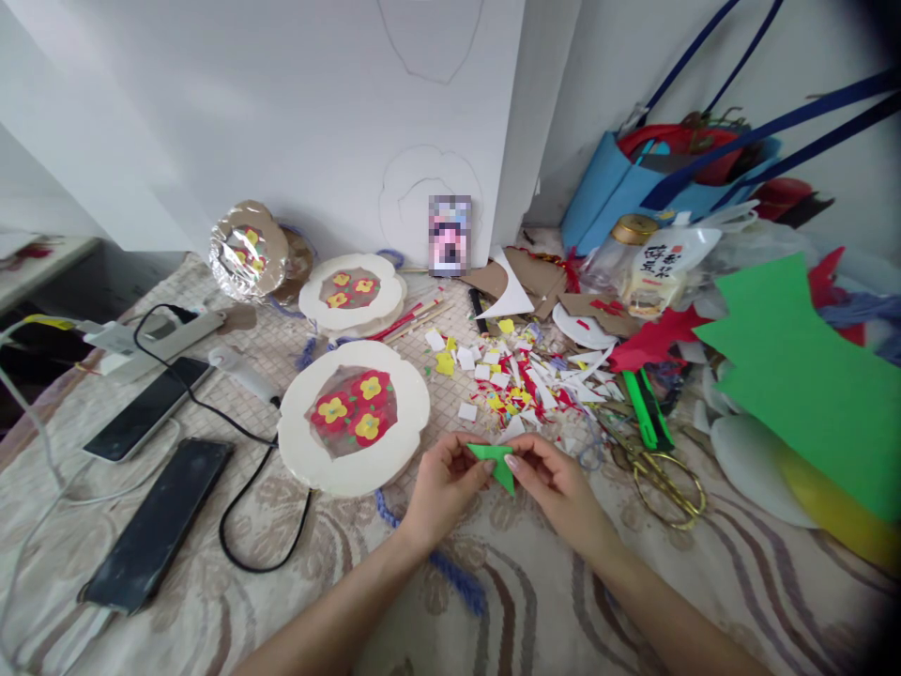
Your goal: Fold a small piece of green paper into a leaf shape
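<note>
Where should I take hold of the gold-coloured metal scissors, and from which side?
Grip the gold-coloured metal scissors by their finger loops, probably from the person's near side with the right hand, once it releases the small green paper piece. The loops face the person; the blades point away and leftward toward the multicoloured paper scraps.

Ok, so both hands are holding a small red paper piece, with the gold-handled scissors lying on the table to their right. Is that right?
Not quite: in the head view, the small paper piece between the left hand and right hand is green, not red. The rest stands.
</note>
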A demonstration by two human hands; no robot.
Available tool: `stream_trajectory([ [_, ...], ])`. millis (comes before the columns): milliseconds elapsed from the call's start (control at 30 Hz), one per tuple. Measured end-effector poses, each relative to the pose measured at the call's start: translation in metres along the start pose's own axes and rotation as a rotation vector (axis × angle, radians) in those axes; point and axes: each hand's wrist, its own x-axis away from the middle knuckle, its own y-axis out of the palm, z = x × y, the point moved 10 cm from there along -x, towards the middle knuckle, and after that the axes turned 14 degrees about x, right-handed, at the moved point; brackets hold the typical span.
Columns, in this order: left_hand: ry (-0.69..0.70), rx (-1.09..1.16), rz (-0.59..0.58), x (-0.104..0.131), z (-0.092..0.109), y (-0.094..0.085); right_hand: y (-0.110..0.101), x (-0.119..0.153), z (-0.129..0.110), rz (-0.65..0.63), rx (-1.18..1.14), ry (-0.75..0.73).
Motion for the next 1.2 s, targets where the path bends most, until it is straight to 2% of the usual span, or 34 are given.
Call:
stream_trajectory([
  [367, -0.028, 0.048, 0.009, -0.0005, 0.0004, 0.0003, -0.0005, 0.0000, 0.0009, -0.008, -0.068, 0.017],
  [567, -0.024, 0.054, 0.004, -0.0011, 0.0004, 0.0003, 0.0033, 0.0010, -0.0010, -0.053, -0.059, 0.009],
  [833, -0.063, 0.050, 0.035, 0.0004, -0.0024, -0.0013, -0.0006, -0.0006, 0.0053, -0.010, -0.038, 0.029],
  [1200, -0.062, 0.003, -0.004, -0.0004, -0.0065, 0.0001, 0.0024, 0.0013, 0.0031, -0.026, -0.051, 0.034],
])
